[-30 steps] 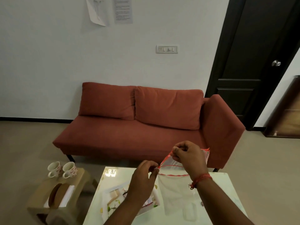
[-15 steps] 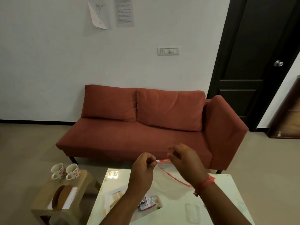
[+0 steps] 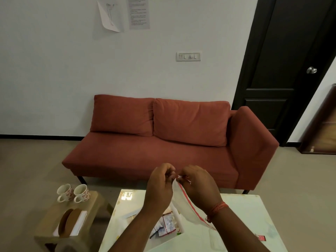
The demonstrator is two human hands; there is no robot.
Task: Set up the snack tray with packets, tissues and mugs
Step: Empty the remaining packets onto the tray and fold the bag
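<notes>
Here, from the head camera, both hands are raised over the glass-topped table point(image 3: 245, 215) and pinched together on the mouth of a clear zip bag point(image 3: 183, 202) with a red seal strip. The left hand point(image 3: 160, 188) is closed, thumb and fingers nipping one corner of the bag's top edge; the right hand point(image 3: 198, 186) is closed too, gripping the same edge just beside it, so the fingertips nearly touch. The bag hangs slack below them toward the table.

The step in hand looks like working the zip seal, though whether it is being pressed shut or pulled apart is hard to tell, since the fingers hide the strip. Either way it will go best with both pinches kept on the red strip itself, working along it evenly rather than tugging the thin film.

On the table under the wrists lie small snack packets point(image 3: 168, 224) on a pale tray point(image 3: 127, 215). Two floral mugs point(image 3: 73, 192) stand side by side on a low wooden stool point(image 3: 87, 210) to the left, well apart from the tray, with a tissue holder point(image 3: 70, 221) near them.

Printing on the packets, and the sheets pinned to the wall point(image 3: 139, 12), are too small to read; no brand is legible.
</notes>
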